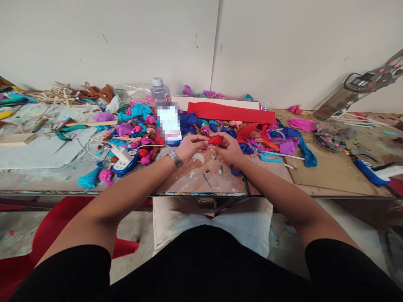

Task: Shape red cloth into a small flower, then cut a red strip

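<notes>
A small red crumpled paper flower (215, 141) is held between my two hands over the middle of the table. My right hand (228, 147) is wrapped round it, its fingers pressed on it. My left hand (192, 147), with a metal watch at the wrist, is closed in a pinch at the flower's left lower side; what lies between its fingertips is too small to make out. Beyond my hands lies a long red paper strip (231, 112). Many small rolled flowers in pink, brown and blue lie left of my left hand, near a lit phone (169, 121).
A bottle (160, 90) stands behind the phone. Blue power strips (126, 164) lie left and far right. Green-handled pliers (67, 133) rest at the left. A roll of tape (278, 136), coloured scraps and cardboard (327, 174) are at the right, near a tilted dark bottle (338, 98).
</notes>
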A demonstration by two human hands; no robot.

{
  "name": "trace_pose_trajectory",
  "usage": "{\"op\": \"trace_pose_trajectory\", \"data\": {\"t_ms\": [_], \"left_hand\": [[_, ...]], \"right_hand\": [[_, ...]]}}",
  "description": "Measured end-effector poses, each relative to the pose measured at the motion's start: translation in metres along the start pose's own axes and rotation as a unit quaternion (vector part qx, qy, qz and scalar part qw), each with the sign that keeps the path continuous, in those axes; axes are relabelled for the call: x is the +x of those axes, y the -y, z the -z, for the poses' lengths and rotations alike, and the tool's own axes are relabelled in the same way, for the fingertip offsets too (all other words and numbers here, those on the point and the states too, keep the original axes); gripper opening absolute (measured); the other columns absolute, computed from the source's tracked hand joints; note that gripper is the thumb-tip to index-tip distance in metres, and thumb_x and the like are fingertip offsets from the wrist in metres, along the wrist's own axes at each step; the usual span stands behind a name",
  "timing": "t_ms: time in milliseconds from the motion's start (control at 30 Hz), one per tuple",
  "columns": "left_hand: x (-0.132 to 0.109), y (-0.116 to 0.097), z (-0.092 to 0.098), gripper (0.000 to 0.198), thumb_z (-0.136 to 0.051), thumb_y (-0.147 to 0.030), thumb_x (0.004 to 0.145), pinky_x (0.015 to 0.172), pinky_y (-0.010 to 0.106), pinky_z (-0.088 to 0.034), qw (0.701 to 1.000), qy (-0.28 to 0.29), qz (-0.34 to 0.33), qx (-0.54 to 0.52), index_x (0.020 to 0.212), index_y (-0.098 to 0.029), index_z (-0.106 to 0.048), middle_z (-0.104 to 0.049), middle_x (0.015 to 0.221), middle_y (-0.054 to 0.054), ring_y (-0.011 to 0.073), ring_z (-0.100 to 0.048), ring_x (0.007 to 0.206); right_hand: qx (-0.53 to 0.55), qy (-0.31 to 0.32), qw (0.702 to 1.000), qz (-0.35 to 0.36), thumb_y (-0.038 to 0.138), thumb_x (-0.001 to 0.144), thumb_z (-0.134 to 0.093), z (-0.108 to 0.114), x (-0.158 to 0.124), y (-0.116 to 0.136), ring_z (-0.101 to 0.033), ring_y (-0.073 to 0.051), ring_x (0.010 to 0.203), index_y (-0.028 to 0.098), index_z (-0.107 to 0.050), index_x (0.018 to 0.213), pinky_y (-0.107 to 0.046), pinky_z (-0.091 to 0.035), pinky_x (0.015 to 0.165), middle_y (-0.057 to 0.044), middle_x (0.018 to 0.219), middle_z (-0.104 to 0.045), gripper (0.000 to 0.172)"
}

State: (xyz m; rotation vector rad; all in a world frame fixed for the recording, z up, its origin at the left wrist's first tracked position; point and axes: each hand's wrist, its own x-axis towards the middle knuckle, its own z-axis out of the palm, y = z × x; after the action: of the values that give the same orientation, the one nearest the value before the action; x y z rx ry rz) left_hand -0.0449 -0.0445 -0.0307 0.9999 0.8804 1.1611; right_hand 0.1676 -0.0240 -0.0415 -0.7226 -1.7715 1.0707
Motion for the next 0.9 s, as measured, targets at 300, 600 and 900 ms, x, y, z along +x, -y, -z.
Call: {"op": "trace_pose_trajectory", "data": {"t_ms": [300,600,900], "left_hand": [[-0.0021,-0.0022,-0.0007,0.034,-0.099,-0.023,0.070,0.069,0.024,-0.064,0.997,0.027,0.066,-0.018,0.093,-0.009,-0.078,-0.082,0.083,0.012,0.0165,-0.079,0.071],[-0.0023,-0.0038,-0.0022,0.028,-0.097,-0.020,0.073,0.068,0.022,-0.065,0.995,0.037,0.084,-0.027,0.091,-0.009,-0.078,-0.082,0.083,0.013,0.0165,-0.080,0.069],[-0.0034,-0.0006,0.0000,0.038,-0.100,-0.025,0.068,0.070,0.024,-0.065,0.996,0.068,0.061,-0.018,0.096,-0.012,-0.078,-0.082,0.084,0.009,0.0163,-0.080,0.071]], "right_hand": [[-0.011,0.026,0.999,0.019,0.054,0.081,-0.088,0.0019,-0.0017,0.0021,-0.073,-0.021,0.091,0.022,-0.071,0.120,-0.036,-0.064,0.081,-0.007,0.114,-0.074,0.053],[-0.058,0.024,0.997,0.036,0.054,0.083,-0.086,0.0030,-0.0013,0.0016,-0.072,-0.024,0.092,0.023,-0.075,0.109,-0.039,-0.062,0.085,-0.005,0.103,-0.077,0.042],[-0.078,0.016,0.996,0.042,0.050,0.085,-0.085,0.0030,-0.0010,0.0090,-0.070,-0.022,0.086,0.023,-0.076,0.104,-0.037,-0.059,0.082,-0.003,0.097,-0.077,0.034]]}}
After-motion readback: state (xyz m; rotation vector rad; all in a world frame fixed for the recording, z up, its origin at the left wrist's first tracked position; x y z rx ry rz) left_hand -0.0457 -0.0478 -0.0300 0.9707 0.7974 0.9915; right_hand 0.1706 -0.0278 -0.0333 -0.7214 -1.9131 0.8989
